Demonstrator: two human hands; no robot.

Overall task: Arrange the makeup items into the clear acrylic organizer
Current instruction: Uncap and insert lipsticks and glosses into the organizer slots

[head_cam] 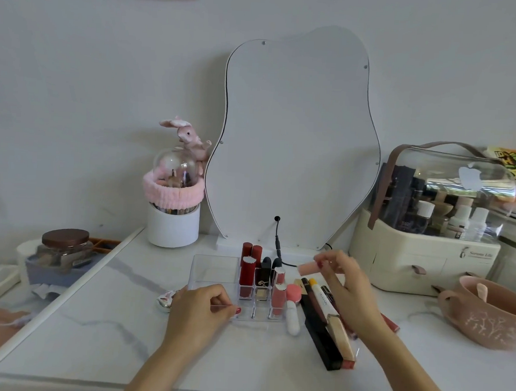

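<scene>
The clear acrylic organizer (pixel 213 271) sits mid-table before the mirror. Its right-hand slots hold several upright lipsticks, among them a dark red one (pixel 247 277) and a pink gloss (pixel 277 297). My left hand (pixel 201 309) rests on the organizer's front edge, fingers pinching the rim. My right hand (pixel 346 288) hovers just right of the organizer and holds a pale pink tube (pixel 308 267) by one end, the tube pointing left. Loose items lie right of the organizer: a round pink compact (pixel 293 292), a white tube (pixel 293 318), and long pencils and a black-and-gold stick (pixel 330 329).
A wavy-edged mirror (pixel 296 137) stands at the back with a black cable (pixel 278 242). A white brush holder (pixel 173 220) stands back left, a cream cosmetics case (pixel 428 260) back right, a pink bowl (pixel 485 312) at right, a brown-lidded jar (pixel 64 247) at left.
</scene>
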